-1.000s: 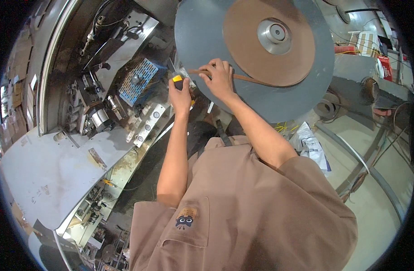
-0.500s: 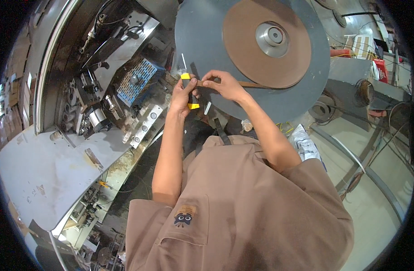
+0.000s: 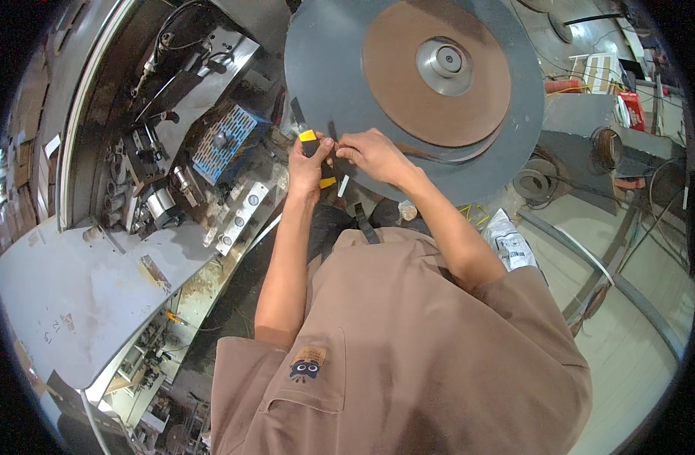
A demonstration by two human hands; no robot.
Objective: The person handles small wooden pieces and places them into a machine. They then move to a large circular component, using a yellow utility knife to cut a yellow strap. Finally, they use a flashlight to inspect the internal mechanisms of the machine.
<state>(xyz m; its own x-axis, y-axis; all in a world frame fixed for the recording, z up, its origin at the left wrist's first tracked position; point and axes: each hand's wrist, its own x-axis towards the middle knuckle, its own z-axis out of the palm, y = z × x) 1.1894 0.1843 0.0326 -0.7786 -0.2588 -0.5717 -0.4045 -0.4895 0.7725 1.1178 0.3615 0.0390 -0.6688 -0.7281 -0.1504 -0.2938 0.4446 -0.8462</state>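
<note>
Because both hands work tight together at the lower left edge of the big grey disc point(image 3: 325, 68), a slip of the yellow-and-black tool point(image 3: 316, 155) could, I judge, nick a finger. The left hand point(image 3: 308, 168) has its grip closed around that tool, and the right hand point(image 3: 372, 155) pinches something thin that I cannot make out. The disc looks smooth and matte, with a brown round plate point(image 3: 408, 98) and a shiny metal hub point(image 3: 442, 59).

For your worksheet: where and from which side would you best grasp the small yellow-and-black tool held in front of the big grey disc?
Probably by the black middle of the yellow-and-black tool, from its left, where the left hand already wraps it; the right hand crowds its other side.
</note>
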